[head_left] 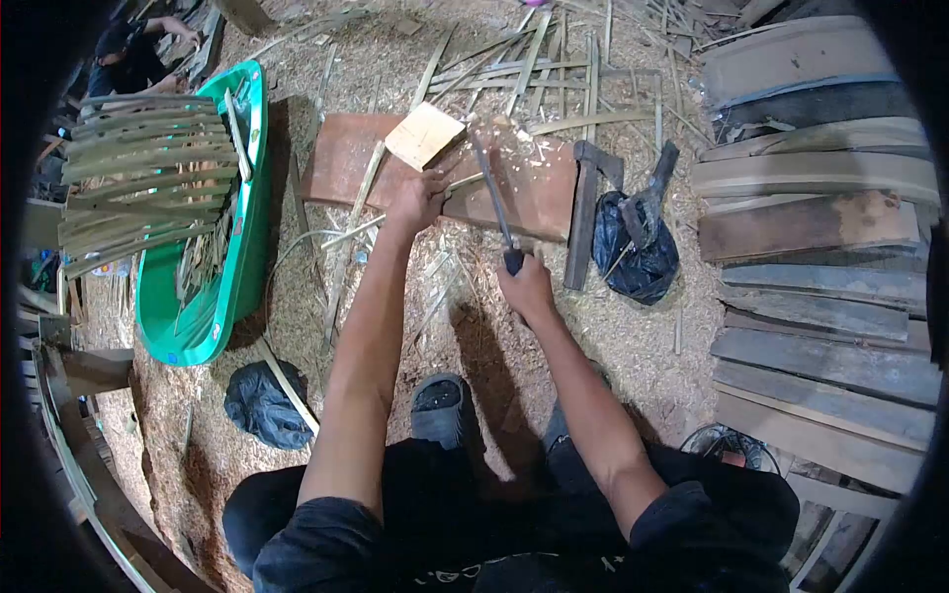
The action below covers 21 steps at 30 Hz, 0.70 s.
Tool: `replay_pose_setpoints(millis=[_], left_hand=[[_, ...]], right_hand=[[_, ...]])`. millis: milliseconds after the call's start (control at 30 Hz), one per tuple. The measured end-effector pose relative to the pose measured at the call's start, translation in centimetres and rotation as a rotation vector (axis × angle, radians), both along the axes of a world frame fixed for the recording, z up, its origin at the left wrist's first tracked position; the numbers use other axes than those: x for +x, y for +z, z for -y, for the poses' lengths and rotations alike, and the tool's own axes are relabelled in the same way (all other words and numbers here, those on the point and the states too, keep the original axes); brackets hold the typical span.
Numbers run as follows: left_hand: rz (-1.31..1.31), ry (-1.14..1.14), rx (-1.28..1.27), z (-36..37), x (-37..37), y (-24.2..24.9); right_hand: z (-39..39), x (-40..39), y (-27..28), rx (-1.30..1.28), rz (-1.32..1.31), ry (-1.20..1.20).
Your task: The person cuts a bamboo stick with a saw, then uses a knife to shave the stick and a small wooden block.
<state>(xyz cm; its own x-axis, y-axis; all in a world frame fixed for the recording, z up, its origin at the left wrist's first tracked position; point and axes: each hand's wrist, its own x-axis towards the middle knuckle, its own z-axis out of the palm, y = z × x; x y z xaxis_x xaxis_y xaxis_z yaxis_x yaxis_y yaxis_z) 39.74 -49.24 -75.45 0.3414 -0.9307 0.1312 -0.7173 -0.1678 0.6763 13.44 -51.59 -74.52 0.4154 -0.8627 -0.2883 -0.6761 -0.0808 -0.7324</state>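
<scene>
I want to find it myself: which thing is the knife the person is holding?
Find the reddish-brown board on the sawdust floor. The right hand at its near edge grips the knife, a long dark blade slanting up across the board, thinner and darker than the pale bamboo strips around it.

Both my arms are bare from the short sleeves down and reach forward and down from my shoulders, nearly straight, drawing closer toward the hands. My left hand lies farther out than the other, palm down, fingers spread and pressing flat, the wrist a little bent back. My right hand sits nearer to my body, curled into a tight fist with the knuckles up and the thumb wrapped round, the wrist straight with the forearm.
</scene>
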Motion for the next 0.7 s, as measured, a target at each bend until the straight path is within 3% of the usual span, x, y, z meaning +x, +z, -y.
replay_pose_setpoints(millis=[133,267,367,400,500,533,667,700], left_hand=[[0.05,-0.014,-0.01,0.2,0.4,-0.8],[0.004,-0.025,-0.043,0.2,0.2,0.0],[0.048,-0.01,0.013,0.0,-0.1,0.9],[0.038,-0.024,0.021,0.1,-0.1,0.2],[0.029,-0.05,0.025,0.4,1.0,-1.3],[0.012,-0.055,0.032,0.1,0.7,-1.1],[0.004,-0.022,0.028,0.2,0.6,-0.2],[-0.027,0.011,0.054,0.4,0.6,0.0]], right_hand=[[1.0,1.0,4.1,0.021,-0.006,0.023],[1.1,2.6,7.3,-0.144,0.416,-0.068],[0.6,1.1,0.3,0.002,0.059,0.021],[0.3,0.4,0.5,0.143,-0.017,-0.007],[1.3,0.7,2.0,0.005,0.076,0.013],[1.9,1.0,4.3,0.044,-0.059,0.105],[1.6,2.8,8.2,-0.095,0.427,-0.102],[1.3,2.6,7.1,-0.1,0.34,-0.072]])
